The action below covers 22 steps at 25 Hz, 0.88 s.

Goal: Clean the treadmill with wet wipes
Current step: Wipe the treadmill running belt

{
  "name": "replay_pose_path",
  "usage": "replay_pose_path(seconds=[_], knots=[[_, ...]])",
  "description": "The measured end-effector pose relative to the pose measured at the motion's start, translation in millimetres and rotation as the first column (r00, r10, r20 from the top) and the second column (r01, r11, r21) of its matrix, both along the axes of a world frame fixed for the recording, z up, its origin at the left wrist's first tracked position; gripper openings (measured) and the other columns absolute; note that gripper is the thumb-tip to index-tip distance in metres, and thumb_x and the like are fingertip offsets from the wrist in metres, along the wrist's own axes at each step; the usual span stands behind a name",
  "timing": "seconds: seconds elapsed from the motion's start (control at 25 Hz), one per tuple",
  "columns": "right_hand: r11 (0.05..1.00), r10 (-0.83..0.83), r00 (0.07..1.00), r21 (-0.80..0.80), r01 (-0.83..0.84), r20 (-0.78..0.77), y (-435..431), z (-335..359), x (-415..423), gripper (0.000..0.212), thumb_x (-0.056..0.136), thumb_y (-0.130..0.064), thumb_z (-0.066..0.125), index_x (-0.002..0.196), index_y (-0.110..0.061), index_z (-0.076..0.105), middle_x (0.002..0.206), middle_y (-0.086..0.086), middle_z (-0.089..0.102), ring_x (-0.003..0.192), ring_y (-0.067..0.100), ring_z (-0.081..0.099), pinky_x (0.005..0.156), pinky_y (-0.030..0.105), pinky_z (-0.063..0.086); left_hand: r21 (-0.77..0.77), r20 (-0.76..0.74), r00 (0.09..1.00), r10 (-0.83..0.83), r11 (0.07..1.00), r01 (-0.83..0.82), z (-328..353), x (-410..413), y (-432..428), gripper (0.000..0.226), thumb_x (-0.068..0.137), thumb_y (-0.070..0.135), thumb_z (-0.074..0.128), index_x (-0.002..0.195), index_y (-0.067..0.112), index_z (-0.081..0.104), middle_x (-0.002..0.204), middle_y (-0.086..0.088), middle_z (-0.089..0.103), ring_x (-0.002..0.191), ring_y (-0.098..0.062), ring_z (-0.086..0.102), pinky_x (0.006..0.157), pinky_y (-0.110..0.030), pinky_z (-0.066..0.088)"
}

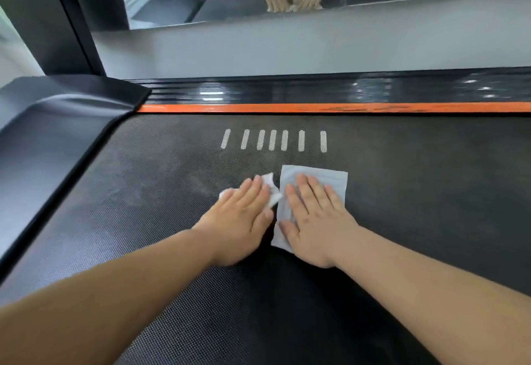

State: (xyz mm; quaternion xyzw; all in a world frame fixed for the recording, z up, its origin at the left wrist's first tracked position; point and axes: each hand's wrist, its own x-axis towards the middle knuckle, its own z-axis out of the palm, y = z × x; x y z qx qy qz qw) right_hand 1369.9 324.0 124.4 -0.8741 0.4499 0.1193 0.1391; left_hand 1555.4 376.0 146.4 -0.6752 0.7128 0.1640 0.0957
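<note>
Dark textured treadmill belt (416,192), orange rail (287,108) behind. The left hand (244,218) and right hand (313,221), fingers flat, each press a wet wipe onto mid-belt: right wipe (330,176) spread, left wipe (269,179) apparently bunched. Sheets look thin, limp, damp; probably best driven under the flat palm.

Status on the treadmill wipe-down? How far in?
Probably done: the belt right of the hands looks darker and even. In hand: the left hand presses a crumpled wipe and the right hand a flat wipe, both mid-belt. Left to do: greyish haze toward the motor cover, and the scuffed orange stripe. The side rail can't be judged.
</note>
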Motion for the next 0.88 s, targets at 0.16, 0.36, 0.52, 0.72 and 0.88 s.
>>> replay_pose_path(seconds=[0.16,0.36,0.52,0.72,0.88], knots=[[0.998,-0.056,0.998,-0.011,0.056,0.011,-27,-2,14,0.070,0.106,-0.053,0.010,0.160,-0.019,-0.019,0.165,0.004,-0.033,0.151,0.021,-0.032,0.123,0.044,-0.019,-0.028,-0.037,0.993,0.113,0.993,-0.114,-11,8,-25,0.064,0.109,0.047,0.010,0.165,0.021,-0.009,0.171,0.002,-0.020,0.156,-0.015,-0.023,0.128,-0.040,-0.011],[0.984,-0.166,0.986,-0.062,0.167,0.028,-67,-10,38,0.070,0.105,-0.053,0.008,0.162,-0.019,-0.014,0.167,0.008,-0.028,0.152,0.023,-0.030,0.124,0.048,-0.014,-0.080,-0.089,0.986,0.137,0.986,-0.145,-12,29,-87,0.062,0.108,0.046,0.011,0.165,0.020,0.011,0.174,-0.004,-0.004,0.160,-0.021,-0.008,0.129,-0.049,0.001],[0.977,-0.206,0.978,-0.049,0.207,0.016,-83,-11,54,0.070,0.104,-0.054,0.007,0.160,-0.020,-0.018,0.165,0.007,-0.032,0.151,0.023,-0.032,0.124,0.048,-0.016,-0.232,-0.002,0.998,0.055,0.971,-0.054,-5,36,-91,0.053,0.108,0.038,0.032,0.157,0.019,0.033,0.173,-0.007,0.002,0.159,-0.030,-0.005,0.129,-0.049,0.002],[0.974,-0.217,0.976,-0.054,0.218,0.021,-88,-12,60,0.070,0.104,-0.054,0.006,0.161,-0.020,-0.018,0.165,0.007,-0.032,0.152,0.024,-0.031,0.124,0.049,-0.014,-0.430,-0.196,0.979,-0.056,0.902,-0.035,-5,42,-66,0.020,0.099,0.016,0.049,0.112,0.019,0.063,0.135,0.009,0.059,0.129,-0.021,0.054,0.101,-0.028,0.048],[0.973,-0.201,0.978,-0.101,0.205,0.049,-89,-13,57,0.071,0.105,-0.053,0.007,0.162,-0.018,-0.015,0.167,0.009,-0.028,0.153,0.025,-0.028,0.125,0.050,-0.013,-0.377,-0.349,0.932,-0.099,0.925,-0.044,-19,51,-70,0.031,0.103,0.019,0.049,0.132,0.020,0.060,0.140,0.012,0.054,0.134,-0.010,0.046,0.111,-0.027,0.037]])
